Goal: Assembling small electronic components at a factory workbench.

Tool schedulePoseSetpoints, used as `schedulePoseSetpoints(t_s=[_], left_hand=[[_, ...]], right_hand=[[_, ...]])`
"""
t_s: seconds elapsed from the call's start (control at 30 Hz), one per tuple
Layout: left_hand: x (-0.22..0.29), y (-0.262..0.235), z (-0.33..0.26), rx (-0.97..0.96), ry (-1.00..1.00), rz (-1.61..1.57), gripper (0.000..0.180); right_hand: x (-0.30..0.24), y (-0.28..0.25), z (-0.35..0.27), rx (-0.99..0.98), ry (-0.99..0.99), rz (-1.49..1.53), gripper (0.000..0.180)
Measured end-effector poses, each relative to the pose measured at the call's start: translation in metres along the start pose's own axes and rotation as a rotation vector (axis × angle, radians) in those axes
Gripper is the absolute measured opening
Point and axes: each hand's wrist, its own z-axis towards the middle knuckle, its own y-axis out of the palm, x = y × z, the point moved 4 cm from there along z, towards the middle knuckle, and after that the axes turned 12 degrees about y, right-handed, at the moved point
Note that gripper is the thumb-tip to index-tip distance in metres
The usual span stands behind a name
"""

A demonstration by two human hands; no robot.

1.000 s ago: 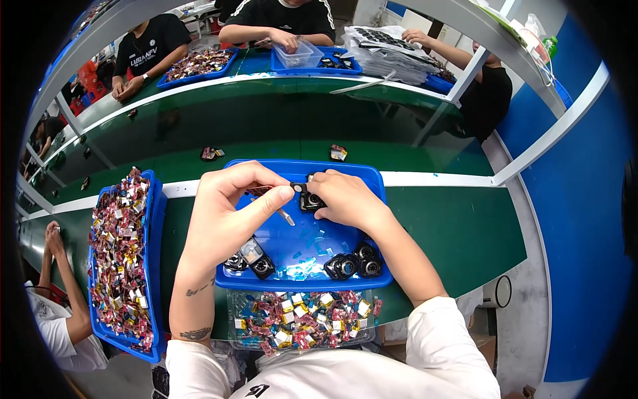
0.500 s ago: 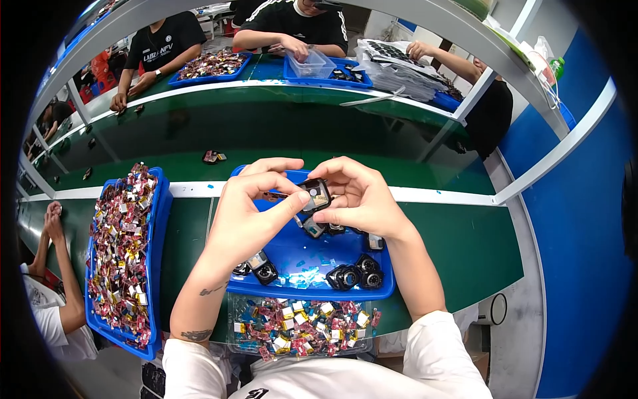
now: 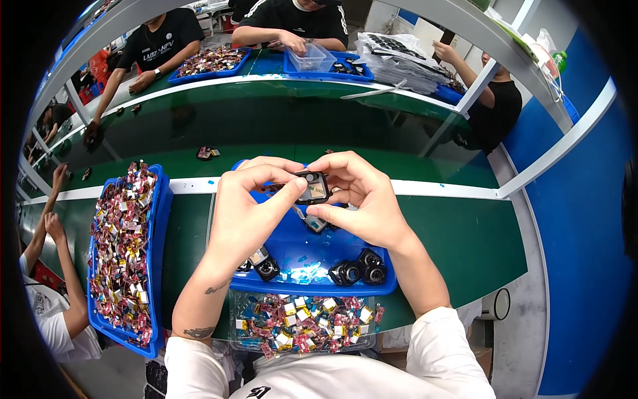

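Black, small and square, the camera module (image 3: 312, 187) sits pinched between my left hand (image 3: 249, 209) and right hand (image 3: 362, 199), both closed on it above the blue tray (image 3: 299, 243). Loosening either grip could drop it among the 5 or so modules (image 3: 359, 271) below.

Both forearms enter from lower edge, bare below white sleeves, converging toward centre. Left hand (image 3: 249, 206): fingers curled, thumb and index extended rightward, pinching. Right hand (image 3: 362, 199): fingers arched over from above, thumb below, tips meeting the left's. Tattoo marks on left forearm.
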Motion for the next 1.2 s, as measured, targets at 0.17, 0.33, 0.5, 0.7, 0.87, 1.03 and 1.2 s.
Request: schedulePoseSetpoints(t_s=[0.17, 0.33, 0.5, 0.7, 0.87, 1.03, 1.2], left_hand=[[0.001, -0.001, 0.0, 0.028, -0.026, 0.009, 0.007], [0.007, 0.0, -0.001, 0.058, 0.006, 0.091, 0.005], [0.005, 0.001, -0.002, 0.073, 0.029, 0.113, 0.005], [0.015, 0.006, -0.005, 0.071, 0.115, 0.239, 0.006], [0.021, 0.009, -0.006, 0.103, 0.202, 0.299, 0.009], [0.034, 0.0, -0.006, 0.116, 0.277, 0.386, 0.01], [0.036, 0.002, -0.006, 0.049, 0.14, 0.29, 0.008]], right_hand=[[-0.002, 0.003, -0.001, 0.023, -0.029, -0.047, 0.048], [-0.001, 0.007, -0.004, 0.068, -0.08, -0.084, 0.042], [-0.003, 0.011, -0.007, 0.171, -0.156, -0.153, 0.033], [0.004, 0.006, -0.004, 0.256, -0.175, -0.03, 0.013], [0.003, 0.002, -0.006, 0.335, -0.177, 0.001, 0.013], [-0.001, -0.008, -0.008, 0.362, -0.164, 0.048, 0.014], [-0.002, -0.009, -0.007, 0.296, -0.089, 0.153, 0.016]])
